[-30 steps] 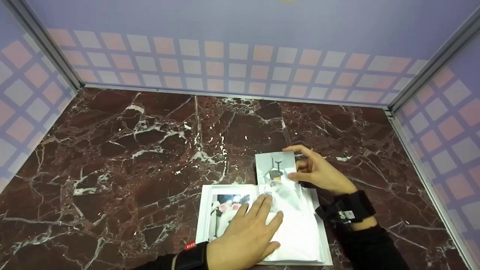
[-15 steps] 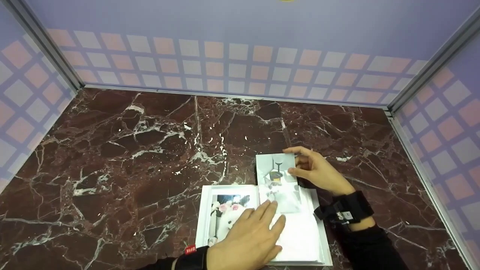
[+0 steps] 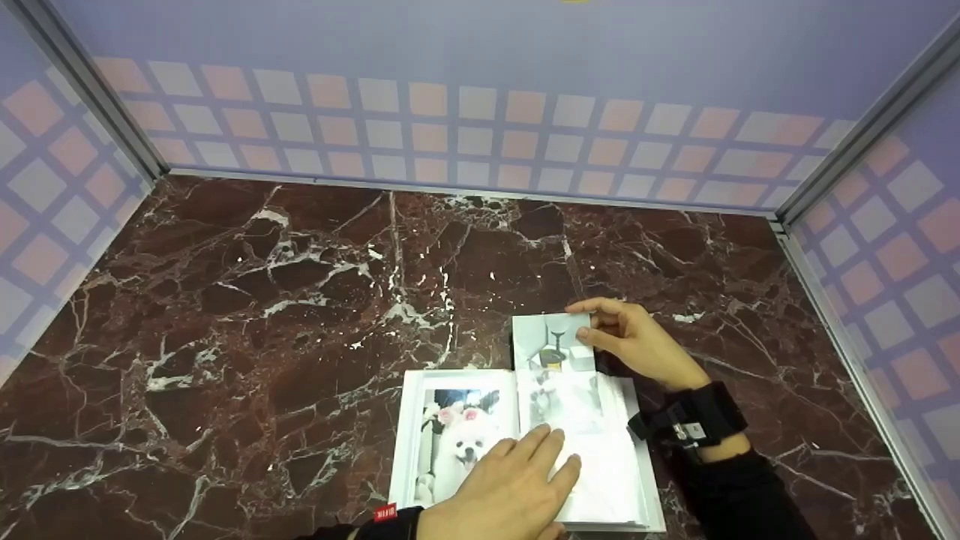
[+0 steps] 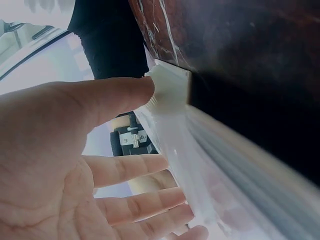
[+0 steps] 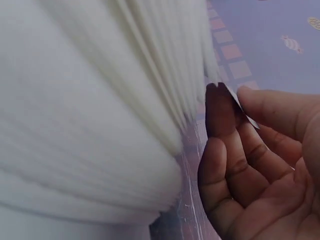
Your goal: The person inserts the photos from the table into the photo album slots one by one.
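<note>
An open photo album (image 3: 401,450) lies at the table's near side. On its left page is a picture of a white fluffy dog (image 3: 459,446) with pink roses. A grey photo (image 3: 553,339) sticks out past the top of the right page, its lower part under the clear sleeve. My right hand (image 3: 645,345) pinches the photo's upper right edge between thumb and fingers. With fingers extended, my left hand (image 3: 514,487) rests on the lower part of the album, over the glare-washed right page. In the left wrist view, the fingertips meet the page's plastic (image 4: 175,145).
The album stands on a dark red marbled table (image 3: 300,300). A purple back panel (image 3: 480,135) with pink and white squares closes off the far side, and side panels (image 3: 892,247) rise at left and right. Thick layered pages (image 5: 115,125) fill much of the right wrist view.
The photo has slid slightly down toward me, deeper into the sleeve. My left hand has moved down the page, uncovering the dog's face. My right thumb has shifted up along the photo's edge.
</note>
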`<state>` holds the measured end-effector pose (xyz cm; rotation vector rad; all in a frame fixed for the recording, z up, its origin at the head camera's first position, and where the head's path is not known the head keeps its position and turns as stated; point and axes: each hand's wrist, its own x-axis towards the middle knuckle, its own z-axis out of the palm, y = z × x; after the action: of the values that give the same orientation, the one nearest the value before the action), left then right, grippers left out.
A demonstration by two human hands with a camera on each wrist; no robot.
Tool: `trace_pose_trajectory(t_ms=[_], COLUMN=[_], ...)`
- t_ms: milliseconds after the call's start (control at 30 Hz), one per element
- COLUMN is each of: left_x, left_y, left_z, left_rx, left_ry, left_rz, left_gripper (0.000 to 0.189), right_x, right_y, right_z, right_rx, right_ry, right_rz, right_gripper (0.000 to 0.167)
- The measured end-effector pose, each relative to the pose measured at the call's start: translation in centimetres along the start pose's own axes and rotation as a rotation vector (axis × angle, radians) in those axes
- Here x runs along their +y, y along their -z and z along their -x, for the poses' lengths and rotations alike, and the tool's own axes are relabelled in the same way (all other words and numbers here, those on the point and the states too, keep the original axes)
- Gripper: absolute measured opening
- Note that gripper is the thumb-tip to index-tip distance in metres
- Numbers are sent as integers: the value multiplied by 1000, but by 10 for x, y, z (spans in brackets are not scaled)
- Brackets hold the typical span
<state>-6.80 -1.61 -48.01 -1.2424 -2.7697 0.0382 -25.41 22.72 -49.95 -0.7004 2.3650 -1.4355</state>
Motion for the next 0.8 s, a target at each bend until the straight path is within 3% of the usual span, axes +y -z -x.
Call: trace_pose_trajectory(t_ms=[200,567,800], left_x=[0,0,0], left_y=[0,-1,-1], left_z=[0,-1,-1], left_rx=[11,-7,-9], left_ry=[6,10,12], left_rz=[-5,2,4], left_gripper=[75,76,78], right_x=[1,1,0], right_y=[-2,-3,-5], right_z=[-1,1,1], right_rx=[34,-64,-65], right_ry=[1,-6,-18], right_rz=[-1,-32,-12], right_gripper=[34,38,35])
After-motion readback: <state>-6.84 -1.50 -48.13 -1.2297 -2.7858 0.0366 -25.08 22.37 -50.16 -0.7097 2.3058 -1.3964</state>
